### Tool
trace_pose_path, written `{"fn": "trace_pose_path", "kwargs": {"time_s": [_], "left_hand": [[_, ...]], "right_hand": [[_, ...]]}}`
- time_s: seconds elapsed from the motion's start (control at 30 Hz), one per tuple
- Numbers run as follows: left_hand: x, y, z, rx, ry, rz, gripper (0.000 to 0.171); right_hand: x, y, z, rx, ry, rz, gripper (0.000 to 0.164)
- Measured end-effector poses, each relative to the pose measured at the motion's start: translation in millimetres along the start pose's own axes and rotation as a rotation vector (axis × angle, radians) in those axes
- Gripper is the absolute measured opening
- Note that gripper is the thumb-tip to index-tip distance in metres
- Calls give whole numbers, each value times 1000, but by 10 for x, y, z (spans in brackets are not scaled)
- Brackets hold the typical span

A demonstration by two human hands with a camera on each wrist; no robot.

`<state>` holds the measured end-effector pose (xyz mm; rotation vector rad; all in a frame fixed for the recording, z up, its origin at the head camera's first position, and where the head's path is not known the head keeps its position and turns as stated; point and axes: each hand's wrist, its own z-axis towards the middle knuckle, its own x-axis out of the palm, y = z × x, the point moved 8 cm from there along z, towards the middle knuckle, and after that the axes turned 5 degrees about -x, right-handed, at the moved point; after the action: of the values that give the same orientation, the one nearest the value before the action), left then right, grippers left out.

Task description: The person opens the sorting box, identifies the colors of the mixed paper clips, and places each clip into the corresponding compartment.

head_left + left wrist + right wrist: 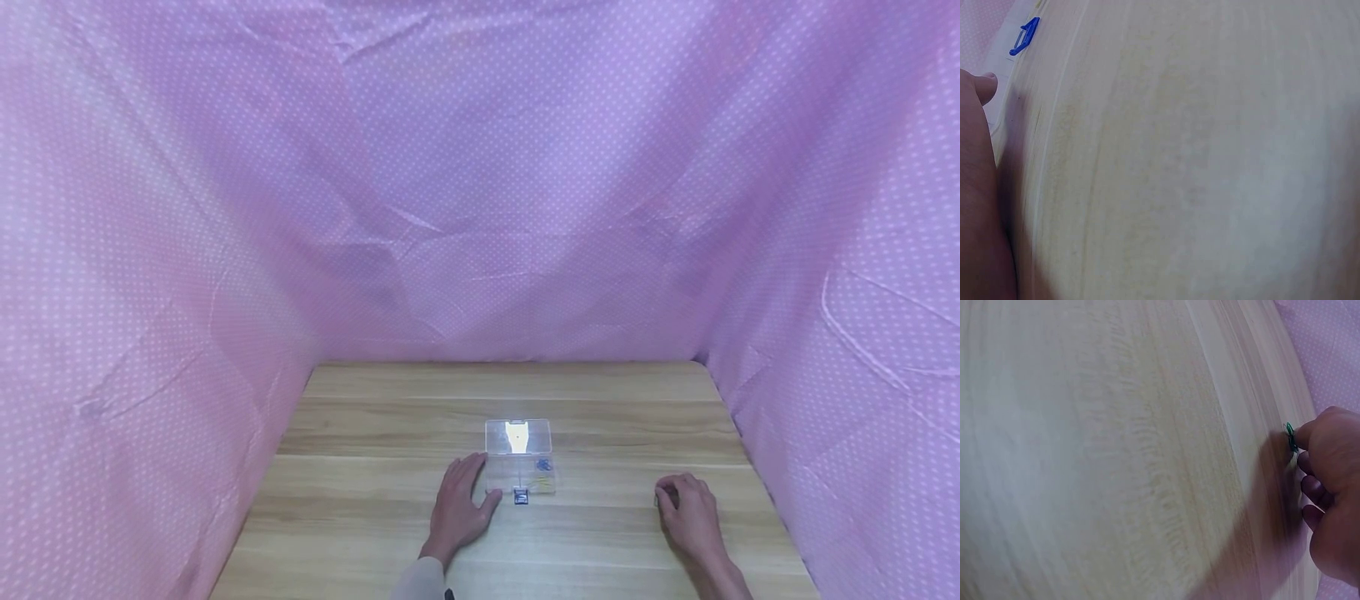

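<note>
A clear plastic box point(501, 473) lies on the table with its transparent lid point(495, 437) swung back. In its right-hand compartments are small blue pieces point(543, 465) and thin yellow pieces point(542, 482). A blue latch point(1025, 36) stands out from the front side. My left hand point(457, 508) rests at the left end of the box, fairly straight fingers by the far corner and thumb by the near one. Well to the right, my right hand point(692, 515) pinches a little bunch of thin green wire loops point(1290, 437), low over the wood; the fingers partly cover them.
The wooden table point(360, 425) runs back to a pink dotted cloth point(517, 292), which hangs behind it and along both sides. A bright light reflection shows on the lid.
</note>
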<state>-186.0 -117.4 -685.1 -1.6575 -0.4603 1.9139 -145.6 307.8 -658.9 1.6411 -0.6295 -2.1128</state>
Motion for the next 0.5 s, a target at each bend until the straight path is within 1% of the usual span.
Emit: {"fn": "trace_pose_path", "kwargs": {"time_s": [0.13,0.3,0.5], "left_hand": [[-8,-10,7,3,8,-18,68],[6,7,21,-17,34,-19,69],[15,21,28,-12,30,-6,70]], "right_hand": [[-20,2,-3,17,-24,-25,12],[-23,1,-4,12,-45,-42,10],[-8,-27,9,3,-53,-37,5]]}}
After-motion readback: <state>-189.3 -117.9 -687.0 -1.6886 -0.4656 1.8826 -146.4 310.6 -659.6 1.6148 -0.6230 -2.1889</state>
